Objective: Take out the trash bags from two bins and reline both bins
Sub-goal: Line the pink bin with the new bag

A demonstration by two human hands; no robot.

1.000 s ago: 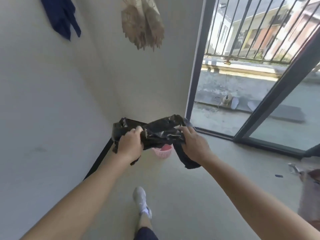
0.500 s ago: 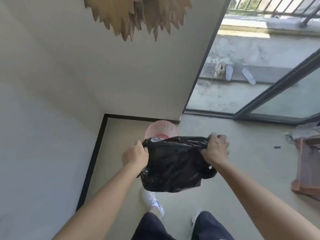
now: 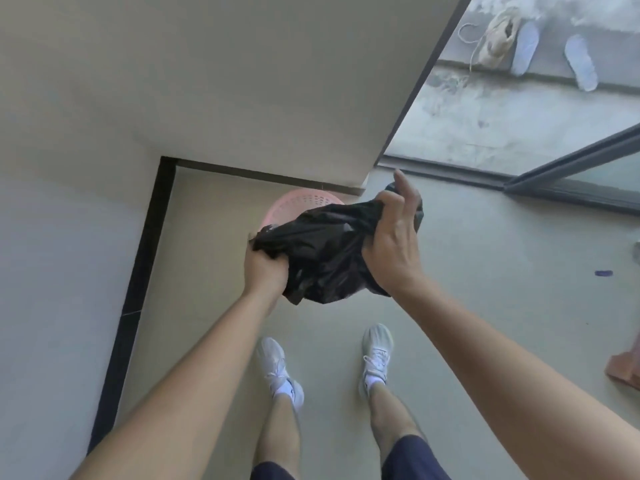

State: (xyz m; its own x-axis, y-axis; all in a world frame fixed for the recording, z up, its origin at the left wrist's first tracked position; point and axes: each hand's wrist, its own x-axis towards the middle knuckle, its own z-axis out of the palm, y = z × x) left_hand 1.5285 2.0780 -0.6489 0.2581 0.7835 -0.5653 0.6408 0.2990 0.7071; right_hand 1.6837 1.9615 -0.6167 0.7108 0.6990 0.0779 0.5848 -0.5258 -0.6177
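Observation:
A black trash bag (image 3: 325,251) hangs crumpled between my two hands, in the air above the floor. My left hand (image 3: 265,268) grips its left edge from below. My right hand (image 3: 393,244) holds its right edge bunched in curled fingers, with the index finger sticking up. Behind and below the bag stands a pink perforated bin (image 3: 298,206) in the room's corner; the bag hides most of its opening, so I cannot tell what is inside.
White walls with a black skirting board (image 3: 138,271) close in the left and far sides. A sliding glass door frame (image 3: 568,168) lies at right, with shoes and slippers outside. A brown object (image 3: 627,365) sits at the right edge. My feet stand below the bag.
The view has tilted down and closer to the bin. The bag, earlier stretched flat between my hands, is now more bunched, and my right index finger has lifted off it.

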